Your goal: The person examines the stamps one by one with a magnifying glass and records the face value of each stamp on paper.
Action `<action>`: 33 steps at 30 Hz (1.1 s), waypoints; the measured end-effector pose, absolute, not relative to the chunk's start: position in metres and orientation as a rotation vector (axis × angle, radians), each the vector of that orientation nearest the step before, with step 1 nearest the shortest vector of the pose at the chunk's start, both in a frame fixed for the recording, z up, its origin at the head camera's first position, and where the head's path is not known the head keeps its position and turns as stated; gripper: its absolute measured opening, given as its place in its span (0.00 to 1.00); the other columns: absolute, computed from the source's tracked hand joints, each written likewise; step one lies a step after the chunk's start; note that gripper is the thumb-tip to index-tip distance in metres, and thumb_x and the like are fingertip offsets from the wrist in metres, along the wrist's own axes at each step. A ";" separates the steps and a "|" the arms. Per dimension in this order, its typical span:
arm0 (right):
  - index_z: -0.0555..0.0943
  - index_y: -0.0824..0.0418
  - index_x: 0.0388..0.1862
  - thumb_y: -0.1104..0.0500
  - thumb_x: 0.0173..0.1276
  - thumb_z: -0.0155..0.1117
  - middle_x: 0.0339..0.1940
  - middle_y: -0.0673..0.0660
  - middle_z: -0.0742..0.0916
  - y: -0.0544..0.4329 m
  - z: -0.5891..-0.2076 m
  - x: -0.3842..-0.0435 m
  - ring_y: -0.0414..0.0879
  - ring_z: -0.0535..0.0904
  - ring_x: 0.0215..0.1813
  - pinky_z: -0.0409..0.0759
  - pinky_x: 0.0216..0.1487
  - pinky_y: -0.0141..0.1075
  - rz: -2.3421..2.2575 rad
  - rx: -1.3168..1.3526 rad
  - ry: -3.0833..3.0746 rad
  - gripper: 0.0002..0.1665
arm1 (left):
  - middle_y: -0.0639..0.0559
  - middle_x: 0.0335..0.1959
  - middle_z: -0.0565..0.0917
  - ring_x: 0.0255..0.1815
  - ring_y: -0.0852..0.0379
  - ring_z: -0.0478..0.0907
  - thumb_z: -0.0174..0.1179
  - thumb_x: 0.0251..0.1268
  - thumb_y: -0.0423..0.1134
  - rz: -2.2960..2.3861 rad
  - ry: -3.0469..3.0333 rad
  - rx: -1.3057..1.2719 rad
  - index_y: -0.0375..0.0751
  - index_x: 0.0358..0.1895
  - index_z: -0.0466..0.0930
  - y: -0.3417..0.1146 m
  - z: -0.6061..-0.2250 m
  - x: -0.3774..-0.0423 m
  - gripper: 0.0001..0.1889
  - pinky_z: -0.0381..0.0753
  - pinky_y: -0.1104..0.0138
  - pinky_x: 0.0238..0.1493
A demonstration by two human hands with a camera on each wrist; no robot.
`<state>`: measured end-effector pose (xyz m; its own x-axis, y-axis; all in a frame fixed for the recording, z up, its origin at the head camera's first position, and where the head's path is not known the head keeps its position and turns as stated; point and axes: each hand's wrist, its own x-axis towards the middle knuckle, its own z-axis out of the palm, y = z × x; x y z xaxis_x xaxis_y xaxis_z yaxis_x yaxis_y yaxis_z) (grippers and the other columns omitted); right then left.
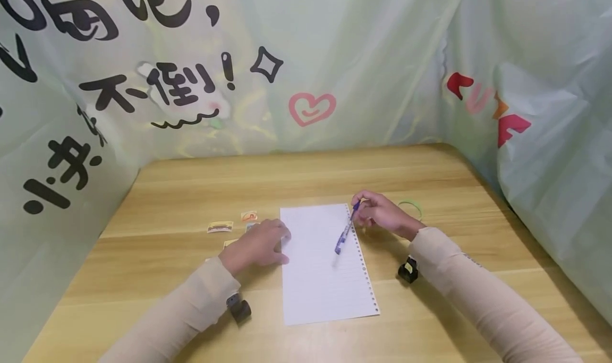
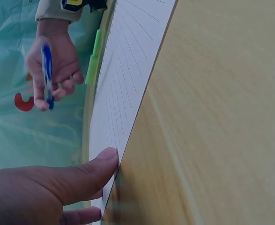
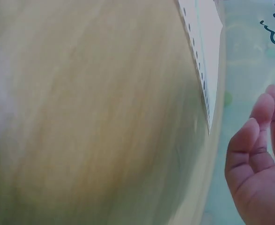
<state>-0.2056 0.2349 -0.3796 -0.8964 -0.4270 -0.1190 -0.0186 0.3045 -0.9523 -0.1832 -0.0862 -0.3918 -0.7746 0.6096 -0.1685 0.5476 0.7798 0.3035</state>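
A white sheet of loose-leaf paper, faintly ruled and with punched holes down its right edge, lies on the wooden table. My left hand rests at the paper's left edge; its thumb lies fairly straight on that edge in the left wrist view. Above the paper's upper right side, my right hand pinches a blue pen near its upper end. The pen hangs slanted down to the left over the sheet. In the right wrist view, several curled fingers show, but the pinch itself is out of frame.
Several small printed paper pieces lie left of the sheet, some partly hidden behind my left hand. A green ring-shaped band lies behind my right wrist. Printed curtains stand around the table's far and side edges.
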 end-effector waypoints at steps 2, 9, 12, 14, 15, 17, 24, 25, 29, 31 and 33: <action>0.65 0.77 0.52 0.74 0.67 0.54 0.34 0.68 0.82 0.235 -0.381 -0.207 0.54 0.76 0.33 0.76 0.33 0.37 -1.649 -0.434 2.221 0.16 | 0.44 0.58 0.76 0.57 0.45 0.72 0.72 0.53 0.48 0.348 2.715 0.905 0.40 0.55 0.79 -0.086 -0.391 -0.185 0.27 0.72 0.54 0.56; 0.66 0.75 0.47 0.77 0.59 0.61 0.27 0.55 0.82 0.231 -0.383 -0.207 0.44 0.75 0.29 0.76 0.33 0.34 -1.699 -0.483 2.213 0.19 | 0.45 0.58 0.76 0.57 0.45 0.72 0.72 0.53 0.48 0.347 2.722 0.906 0.40 0.55 0.79 -0.086 -0.392 -0.187 0.27 0.73 0.54 0.56; 0.66 0.74 0.46 0.78 0.61 0.58 0.26 0.54 0.81 0.229 -0.385 -0.208 0.43 0.74 0.28 0.74 0.31 0.32 -1.726 -0.484 2.197 0.17 | 0.45 0.58 0.76 0.57 0.46 0.72 0.72 0.53 0.48 0.352 2.719 0.901 0.40 0.55 0.79 -0.086 -0.391 -0.186 0.28 0.73 0.54 0.56; 0.66 0.72 0.46 0.75 0.64 0.57 0.24 0.55 0.79 0.227 -0.386 -0.207 0.45 0.74 0.28 0.75 0.32 0.33 -1.740 -0.485 2.181 0.14 | 0.45 0.58 0.76 0.57 0.46 0.72 0.72 0.53 0.48 0.349 2.718 0.902 0.40 0.56 0.79 -0.086 -0.391 -0.187 0.28 0.73 0.55 0.56; 0.66 0.71 0.46 0.73 0.67 0.56 0.24 0.56 0.79 0.226 -0.386 -0.207 0.46 0.74 0.28 0.74 0.33 0.34 -1.744 -0.490 2.175 0.12 | 0.45 0.59 0.76 0.56 0.47 0.72 0.72 0.53 0.48 0.349 2.715 0.902 0.40 0.56 0.78 -0.086 -0.391 -0.186 0.28 0.73 0.55 0.56; 0.66 0.71 0.46 0.66 0.72 0.54 0.25 0.59 0.78 0.224 -0.386 -0.206 0.48 0.73 0.29 0.74 0.34 0.35 -1.733 -0.486 2.176 0.11 | 0.45 0.59 0.76 0.56 0.47 0.72 0.72 0.53 0.48 0.349 2.713 0.902 0.40 0.56 0.78 -0.086 -0.391 -0.187 0.28 0.73 0.56 0.55; 0.68 0.71 0.56 0.49 0.80 0.39 0.37 0.61 0.80 0.212 -0.385 -0.206 0.52 0.74 0.37 0.71 0.37 0.37 -1.679 -0.341 2.155 0.26 | 0.44 0.59 0.76 0.56 0.47 0.72 0.72 0.54 0.48 0.347 2.707 0.895 0.39 0.57 0.78 -0.087 -0.391 -0.186 0.28 0.73 0.56 0.55; 0.68 0.71 0.58 0.49 0.81 0.38 0.38 0.61 0.80 0.210 -0.385 -0.206 0.52 0.75 0.38 0.72 0.38 0.38 -1.684 -0.311 2.141 0.26 | 0.44 0.59 0.76 0.56 0.47 0.72 0.72 0.54 0.47 0.351 2.705 0.891 0.39 0.56 0.78 -0.087 -0.391 -0.186 0.28 0.73 0.56 0.55; 0.65 0.70 0.62 0.51 0.80 0.37 0.41 0.63 0.80 0.203 -0.386 -0.207 0.52 0.77 0.39 0.75 0.39 0.41 -1.702 -0.233 2.089 0.25 | 0.44 0.59 0.76 0.57 0.46 0.71 0.72 0.54 0.48 0.359 2.704 0.896 0.39 0.56 0.78 -0.087 -0.392 -0.186 0.28 0.73 0.55 0.56; 0.64 0.70 0.61 0.53 0.80 0.38 0.42 0.65 0.80 0.199 -0.385 -0.207 0.53 0.77 0.39 0.76 0.39 0.41 -1.703 -0.212 2.080 0.24 | 0.44 0.59 0.76 0.57 0.45 0.71 0.72 0.53 0.48 0.366 2.705 0.901 0.39 0.56 0.78 -0.088 -0.392 -0.186 0.28 0.72 0.54 0.57; 0.65 0.70 0.61 0.53 0.79 0.40 0.45 0.66 0.80 0.196 -0.385 -0.208 0.53 0.77 0.40 0.76 0.39 0.41 -1.686 -0.206 2.090 0.23 | 0.44 0.59 0.76 0.58 0.44 0.71 0.72 0.53 0.48 0.361 2.709 0.903 0.39 0.56 0.79 -0.088 -0.393 -0.186 0.28 0.72 0.53 0.58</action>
<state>-0.2078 0.1956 -0.3853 -0.8901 -0.3842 -0.2452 0.1584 0.2437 -0.9568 -0.1857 -0.0876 -0.3925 -0.7720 0.6131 -0.1675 0.5479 0.7755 0.3136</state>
